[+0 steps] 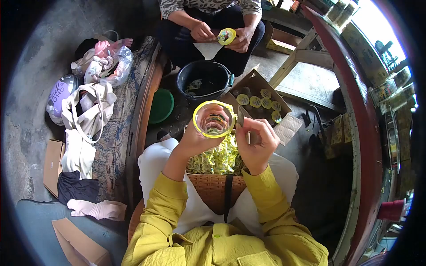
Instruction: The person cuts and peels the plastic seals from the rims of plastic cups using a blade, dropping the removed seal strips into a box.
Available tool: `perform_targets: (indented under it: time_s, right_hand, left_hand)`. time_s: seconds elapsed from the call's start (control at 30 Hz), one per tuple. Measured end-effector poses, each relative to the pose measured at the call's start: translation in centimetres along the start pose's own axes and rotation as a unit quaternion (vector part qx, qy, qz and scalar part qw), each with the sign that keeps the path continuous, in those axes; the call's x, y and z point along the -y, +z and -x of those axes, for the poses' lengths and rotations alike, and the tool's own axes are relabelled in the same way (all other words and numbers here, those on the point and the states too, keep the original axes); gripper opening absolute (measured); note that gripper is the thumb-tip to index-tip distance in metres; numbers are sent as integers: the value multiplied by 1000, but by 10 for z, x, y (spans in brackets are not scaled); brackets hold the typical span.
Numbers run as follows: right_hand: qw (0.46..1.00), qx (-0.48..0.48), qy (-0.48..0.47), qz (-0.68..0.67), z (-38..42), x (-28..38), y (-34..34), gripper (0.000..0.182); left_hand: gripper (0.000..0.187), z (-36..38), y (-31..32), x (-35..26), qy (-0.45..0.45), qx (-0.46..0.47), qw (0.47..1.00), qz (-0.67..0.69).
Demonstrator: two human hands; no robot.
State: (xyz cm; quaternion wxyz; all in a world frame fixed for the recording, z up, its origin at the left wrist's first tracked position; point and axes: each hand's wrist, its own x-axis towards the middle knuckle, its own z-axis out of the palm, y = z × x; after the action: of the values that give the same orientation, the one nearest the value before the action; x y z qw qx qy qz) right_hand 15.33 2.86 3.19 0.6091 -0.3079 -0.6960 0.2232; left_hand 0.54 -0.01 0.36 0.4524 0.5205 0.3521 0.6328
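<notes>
My left hand (194,141) is wrapped around a clear plastic cup (212,120) with a yellow rim, its round end facing up towards me. Close against the right side of that rim, my right hand (258,144) pinches a small flat metal blade (240,119); its full shape is partly hidden by the fingers. Beneath both hands, a woven basket (208,184) sits between my knees, heaped with crumpled yellow-green plastic strips (219,158).
Opposite me, a person's hands (240,41) hold another yellow-rimmed cup (226,36). Between us stand a black bucket (183,84) and a cardboard box (284,103) of yellow-lidded cups (255,102). A wooden-edged bench (144,111) with bags lies left; a red-edged counter (372,146) is right.
</notes>
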Motion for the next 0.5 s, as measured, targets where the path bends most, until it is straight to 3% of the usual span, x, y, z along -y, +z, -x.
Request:
perform_targets:
  time_s: [0.5]
  right_hand:
    - [1000,-18,-9,18,3,-1,6,20]
  left_hand:
    - [60,2,-3,2,-34,29,999,-26]
